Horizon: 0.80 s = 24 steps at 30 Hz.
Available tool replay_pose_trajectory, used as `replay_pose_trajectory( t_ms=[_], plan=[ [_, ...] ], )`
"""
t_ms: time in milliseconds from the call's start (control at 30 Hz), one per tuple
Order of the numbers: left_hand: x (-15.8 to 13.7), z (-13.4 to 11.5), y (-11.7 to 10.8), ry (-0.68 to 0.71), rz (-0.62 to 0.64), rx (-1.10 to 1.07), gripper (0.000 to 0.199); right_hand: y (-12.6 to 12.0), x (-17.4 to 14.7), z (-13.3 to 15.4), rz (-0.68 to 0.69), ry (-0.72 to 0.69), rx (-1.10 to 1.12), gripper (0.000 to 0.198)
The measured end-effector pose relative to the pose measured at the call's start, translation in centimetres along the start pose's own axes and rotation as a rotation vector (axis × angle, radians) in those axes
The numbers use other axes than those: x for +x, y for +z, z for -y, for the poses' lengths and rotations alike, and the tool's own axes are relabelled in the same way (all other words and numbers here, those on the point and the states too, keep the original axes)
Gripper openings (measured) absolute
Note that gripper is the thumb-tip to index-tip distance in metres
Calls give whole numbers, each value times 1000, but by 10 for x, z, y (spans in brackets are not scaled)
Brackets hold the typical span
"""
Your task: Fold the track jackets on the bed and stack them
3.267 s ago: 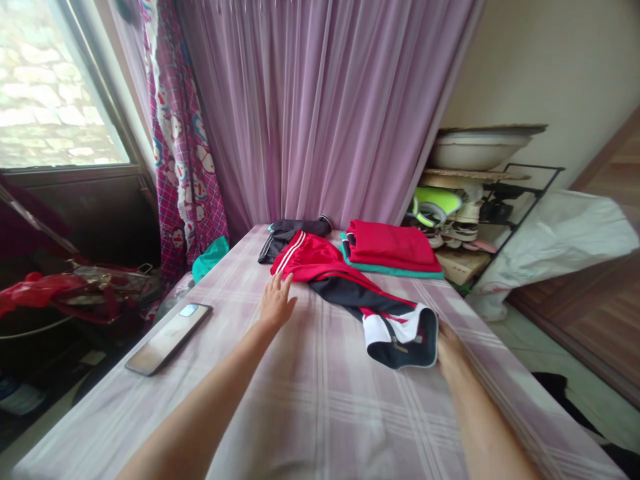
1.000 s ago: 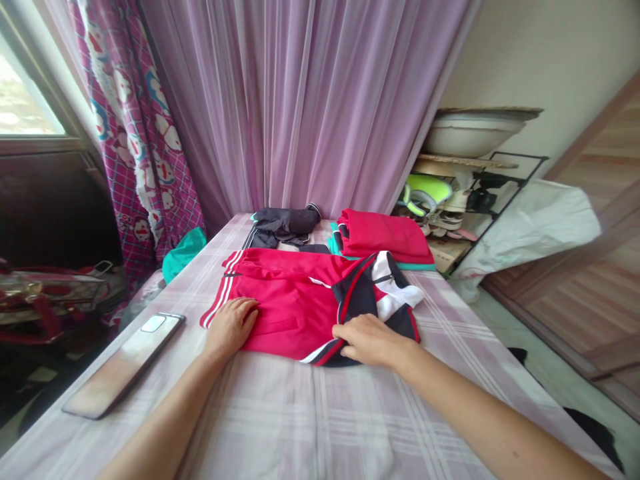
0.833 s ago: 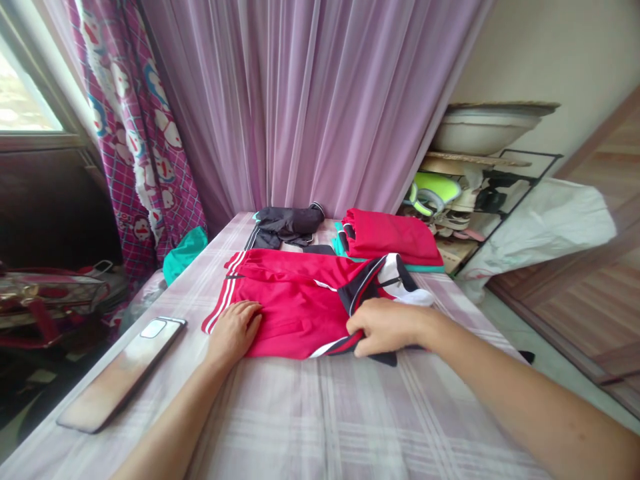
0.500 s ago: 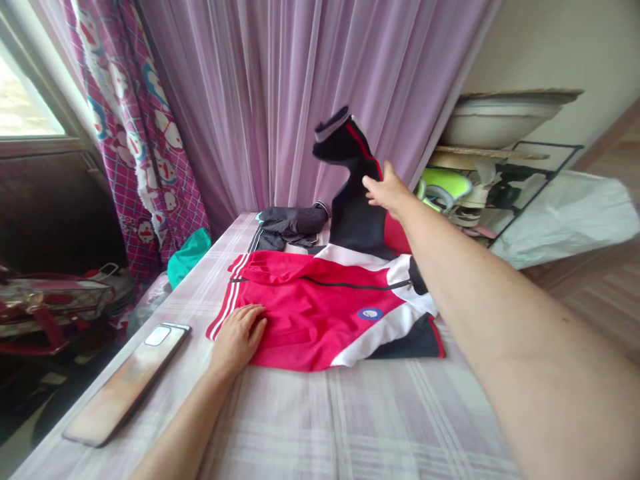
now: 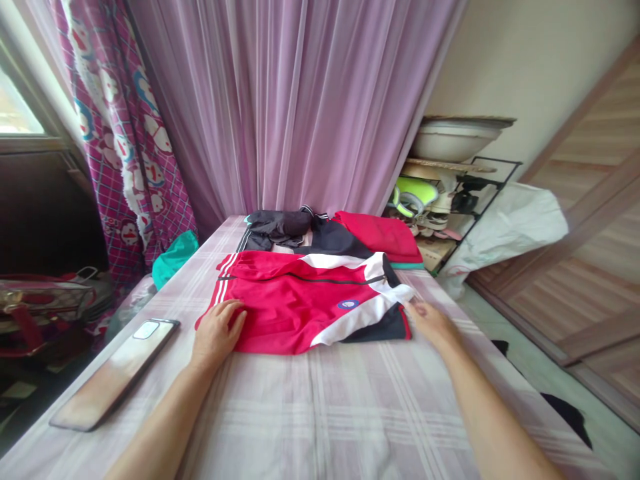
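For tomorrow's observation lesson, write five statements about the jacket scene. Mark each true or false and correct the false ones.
1. The left hand rests on the jacket near its striped hem. True.
2. The phone lies to the right of the jacket. False: it lies to the left.
3. The jacket's round badge is blue and white. True.
4. The right hand is on the phone. False: it is at the jacket's white collar.
5. A folded red garment lies beyond the jacket, toward the curtain. True.
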<state>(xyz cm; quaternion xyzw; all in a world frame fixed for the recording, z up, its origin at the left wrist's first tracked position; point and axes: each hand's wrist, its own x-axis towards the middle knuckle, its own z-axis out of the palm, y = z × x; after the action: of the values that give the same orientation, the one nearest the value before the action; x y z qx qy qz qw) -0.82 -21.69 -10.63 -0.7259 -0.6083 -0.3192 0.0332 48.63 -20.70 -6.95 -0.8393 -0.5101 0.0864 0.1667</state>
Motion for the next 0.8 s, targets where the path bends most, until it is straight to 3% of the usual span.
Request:
replay_pose_trajectory(
  t_ms=[100,167,267,367,433,533,633,733,800],
  plan=[
    [-4,3,-9,-189,11,171,46,19,-9,-13,168,-60,18,47],
    [-9,3,-13,-318,28,285,53,29,-12,-8,180,-122,84,37],
    [-17,1,-19,-430,102,374,59,39,-12,3,41,-151,328,30],
    [-20,-1,-23,-462,167,392,58,40,-10,11,-149,-134,589,45],
    [-19,-3,-26,-462,183,386,55,29,-8,15,-234,-150,618,50],
    [-10,-6,-30,-463,169,287,45,-9,0,20,-288,-208,386,48],
    [0,-10,-37,-488,63,135,41,-57,13,21,-300,-190,80,48],
    [5,-12,-48,-571,-30,10,41,-84,24,13,-68,-171,-161,37],
    [2,-10,-57,-575,26,-42,45,-84,26,1,160,-201,-273,23]
  ],
)
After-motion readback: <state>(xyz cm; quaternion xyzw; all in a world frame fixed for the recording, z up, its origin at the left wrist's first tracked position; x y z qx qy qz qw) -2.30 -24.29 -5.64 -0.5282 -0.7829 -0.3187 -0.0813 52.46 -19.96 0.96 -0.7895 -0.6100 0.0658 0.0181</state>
